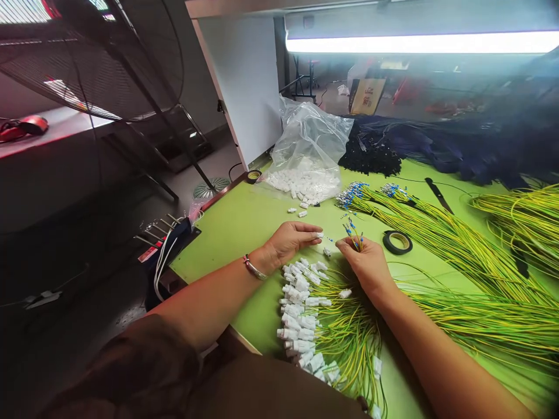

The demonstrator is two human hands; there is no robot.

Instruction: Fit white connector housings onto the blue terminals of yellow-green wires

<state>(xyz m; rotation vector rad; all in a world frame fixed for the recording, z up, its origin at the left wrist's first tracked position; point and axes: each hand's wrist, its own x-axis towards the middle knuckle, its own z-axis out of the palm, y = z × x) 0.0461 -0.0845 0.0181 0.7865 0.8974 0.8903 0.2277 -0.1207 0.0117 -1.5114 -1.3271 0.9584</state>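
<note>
Between thumb and fingertips, my left hand (293,241) pinches a small white connector housing (319,235). A wire end with a blue terminal (331,240) shows just to its right. My right hand (367,265) is closed around several yellow-green wires whose blue-sleeved metal terminals (353,228) stick up above the fingers. Below both hands lies a heap of wires fitted with white connector housings (301,314), their ends fanned toward the left. One loose white housing (345,293) rests on the wires by my right wrist.
A clear plastic bag (305,131) spills white housings at the back. Bundles of yellow-green wire (471,250) cross the right side. Black tape (397,242), a knife (438,193) and black parts (371,152) lie on the green table (227,233). A fan (109,58) stands left.
</note>
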